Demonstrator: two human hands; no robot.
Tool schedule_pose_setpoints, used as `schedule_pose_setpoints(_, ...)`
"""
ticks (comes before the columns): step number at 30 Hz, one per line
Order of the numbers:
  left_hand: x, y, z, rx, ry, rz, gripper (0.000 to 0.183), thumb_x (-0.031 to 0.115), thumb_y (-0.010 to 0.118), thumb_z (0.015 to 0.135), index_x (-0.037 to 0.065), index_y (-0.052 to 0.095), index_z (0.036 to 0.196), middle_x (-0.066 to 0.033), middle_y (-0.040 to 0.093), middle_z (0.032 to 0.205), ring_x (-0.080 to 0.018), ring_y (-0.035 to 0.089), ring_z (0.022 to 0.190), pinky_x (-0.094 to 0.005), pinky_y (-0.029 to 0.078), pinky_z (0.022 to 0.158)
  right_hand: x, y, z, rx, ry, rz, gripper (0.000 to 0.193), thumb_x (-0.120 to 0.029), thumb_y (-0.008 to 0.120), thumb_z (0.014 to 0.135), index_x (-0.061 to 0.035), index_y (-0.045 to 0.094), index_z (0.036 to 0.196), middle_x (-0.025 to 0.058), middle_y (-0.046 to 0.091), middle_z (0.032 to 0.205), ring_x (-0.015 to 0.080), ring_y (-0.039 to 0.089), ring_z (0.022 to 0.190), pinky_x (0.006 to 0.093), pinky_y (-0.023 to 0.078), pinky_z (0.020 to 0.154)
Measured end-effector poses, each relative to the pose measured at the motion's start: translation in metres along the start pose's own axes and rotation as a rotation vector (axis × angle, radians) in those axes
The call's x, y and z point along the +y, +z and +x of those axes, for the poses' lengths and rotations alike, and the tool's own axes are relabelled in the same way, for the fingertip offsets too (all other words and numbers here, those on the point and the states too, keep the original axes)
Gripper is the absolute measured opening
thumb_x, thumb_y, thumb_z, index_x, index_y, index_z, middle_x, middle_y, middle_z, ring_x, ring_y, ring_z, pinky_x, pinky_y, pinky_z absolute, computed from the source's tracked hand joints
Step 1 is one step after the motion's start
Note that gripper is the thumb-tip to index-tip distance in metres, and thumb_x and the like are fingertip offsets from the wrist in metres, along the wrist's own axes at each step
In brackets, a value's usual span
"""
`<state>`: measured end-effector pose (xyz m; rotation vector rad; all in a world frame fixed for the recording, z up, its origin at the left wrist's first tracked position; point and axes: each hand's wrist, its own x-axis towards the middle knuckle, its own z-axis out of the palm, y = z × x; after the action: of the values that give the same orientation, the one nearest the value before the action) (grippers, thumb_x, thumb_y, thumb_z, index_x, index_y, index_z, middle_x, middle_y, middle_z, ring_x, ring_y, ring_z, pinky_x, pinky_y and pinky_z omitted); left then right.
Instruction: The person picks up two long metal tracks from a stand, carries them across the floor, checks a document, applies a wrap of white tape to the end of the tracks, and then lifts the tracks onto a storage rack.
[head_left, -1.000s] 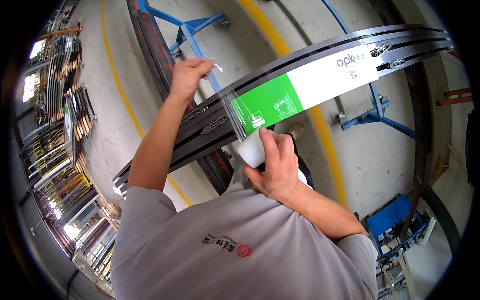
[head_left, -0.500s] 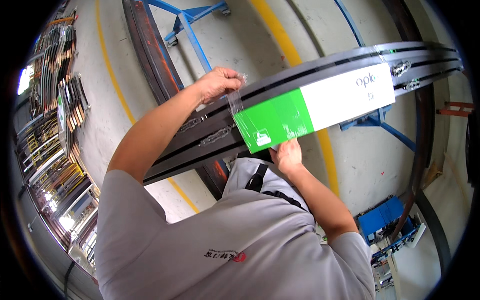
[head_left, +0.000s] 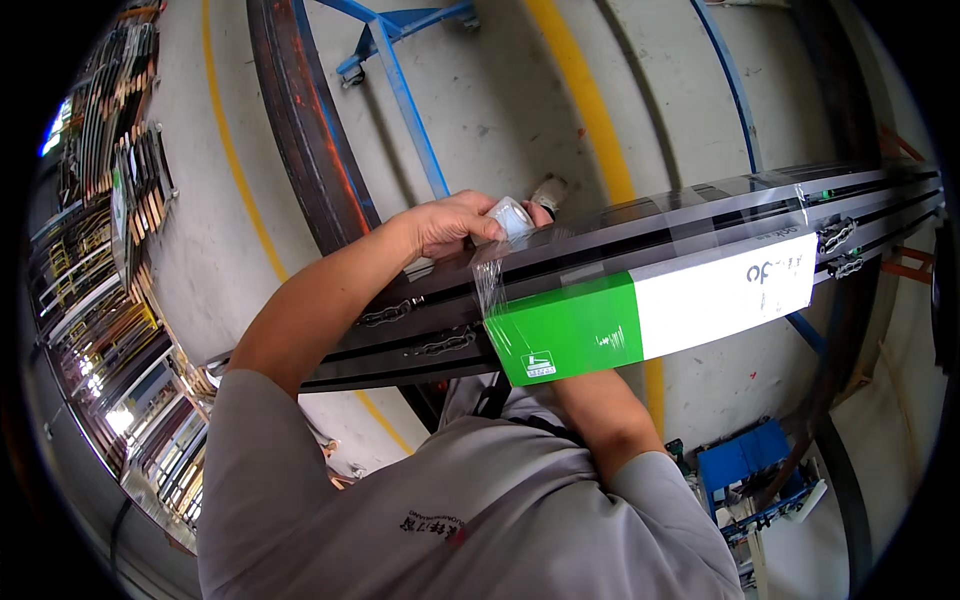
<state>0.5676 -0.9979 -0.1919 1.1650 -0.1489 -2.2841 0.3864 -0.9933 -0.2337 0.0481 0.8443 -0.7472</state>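
Observation:
A long green-and-white carton (head_left: 640, 325) lies along the near side of a bundle of dark grey metal profiles (head_left: 660, 225). Clear tape (head_left: 488, 285) hangs down over the carton's left end and the profiles. At the far edge of the bundle, my left hand (head_left: 455, 225) is closed on a roll of clear tape (head_left: 512, 217). My right forearm reaches beneath the carton and bundle. Only some fingers of my right hand (head_left: 540, 212) show beyond the far edge, curled against the roll's right side; the rest is hidden. Metal chain-like fittings (head_left: 445, 345) sit on the profiles left of the carton.
Blue wheeled stands (head_left: 400, 95) are beyond the bundle, and a rusty dark beam (head_left: 315, 130) runs at the left. Racks of long pieces (head_left: 130, 220) line the far left. A blue cart (head_left: 745, 455) stands at the lower right. Yellow lines (head_left: 580, 90) mark the floor.
My right hand has gone from the carton's near edge to under the bundle and out its far side. My left hand has moved from the loose tape end to the roll. The carton appears lower in view.

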Motion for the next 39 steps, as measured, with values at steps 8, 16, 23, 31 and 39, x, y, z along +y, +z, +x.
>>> schedule_pose_setpoints(8, 0.061, 0.066, -0.032, 0.326, 0.091, 0.697, 0.048, 0.003, 0.074, 0.065, -0.002, 0.068, 0.112, -0.0071, 0.068, 0.096, -0.0166, 0.064, 0.090, -0.0288, 0.051, 0.082, -0.051, -0.084, -0.061, -0.569, -0.514, -1.771, 0.029, -0.018, 0.065, 0.091, 0.0008, 0.060, 0.113, 0.0177, 0.065, 0.099, 0.0286, 0.065, 0.091, 0.0392, 0.054, 0.080)
schedule_pose_setpoints(16, 0.091, 0.085, -0.060, 0.202, -0.068, 0.846, 0.045, 0.001, 0.074, 0.062, -0.004, 0.068, 0.107, -0.0078, 0.069, 0.093, -0.0160, 0.064, 0.086, -0.0283, 0.051, 0.078, -0.145, -0.028, -0.204, -0.341, -0.351, -1.799, 0.035, -0.008, 0.074, 0.083, 0.0042, 0.061, 0.112, 0.0231, 0.064, 0.097, 0.0367, 0.064, 0.090, 0.0438, 0.053, 0.077)
schedule_pose_setpoints(23, 0.085, 0.173, -0.110, 0.363, -0.049, 0.567, 0.038, -0.005, 0.067, 0.070, -0.004, 0.068, 0.108, -0.0068, 0.070, 0.096, -0.0152, 0.068, 0.087, -0.0277, 0.053, 0.080, -0.153, 0.059, -0.221, -0.449, -1.013, -1.589, 0.071, -0.025, 0.084, 0.075, 0.0063, 0.051, 0.130, 0.0254, 0.058, 0.117, 0.0415, 0.060, 0.099, 0.0464, 0.050, 0.085)
schedule_pose_setpoints(31, 0.020, 0.268, -0.121, 0.224, 0.282, 0.421, 0.035, 0.002, 0.063, 0.085, -0.006, 0.061, 0.119, -0.0063, 0.068, 0.101, -0.0120, 0.064, 0.093, -0.0285, 0.052, 0.085, -0.148, 0.058, -0.208, -0.347, -1.230, -1.512, 0.087, -0.023, 0.090, 0.066, 0.0091, 0.046, 0.134, 0.0249, 0.061, 0.112, 0.0420, 0.062, 0.093, 0.0484, 0.052, 0.079)
schedule_pose_setpoints(39, 0.061, 0.093, -0.001, 0.486, 0.274, 0.713, 0.040, 0.031, 0.050, 0.098, -0.003, 0.067, 0.111, -0.0082, 0.067, 0.104, -0.0158, 0.060, 0.095, -0.0299, 0.048, 0.089, -0.149, -0.090, -0.186, -0.127, -1.011, -1.858, 0.086, -0.006, 0.082, 0.058, 0.0067, 0.046, 0.135, 0.0275, 0.057, 0.125, 0.0456, 0.058, 0.109, 0.0518, 0.046, 0.095)
